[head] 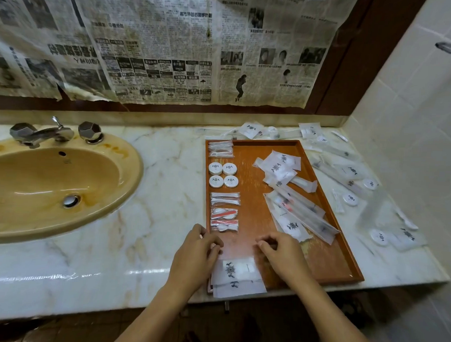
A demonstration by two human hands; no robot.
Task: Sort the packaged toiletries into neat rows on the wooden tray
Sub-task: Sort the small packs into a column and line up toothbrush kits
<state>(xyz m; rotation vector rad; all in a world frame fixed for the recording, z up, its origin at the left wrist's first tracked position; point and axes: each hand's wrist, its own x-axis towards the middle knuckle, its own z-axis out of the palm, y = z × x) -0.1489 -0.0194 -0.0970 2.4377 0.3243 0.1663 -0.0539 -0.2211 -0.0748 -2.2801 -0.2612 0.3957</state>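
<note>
Packets (237, 276) are lying flat between both hands on the tray (253, 212); left hand (194, 256) and right hand (282, 257) fingers are pinching their far corners.

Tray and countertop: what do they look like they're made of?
Tray: seemingly wood with a glossy orange-brown lacquer; scuffed pale streaks show on its floor. Countertop: looks like polished marble or imitation, white with tan veins and bright reflections along the front edge.

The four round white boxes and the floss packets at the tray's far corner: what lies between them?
Only bare tray between boxes and packets, head view.
</note>
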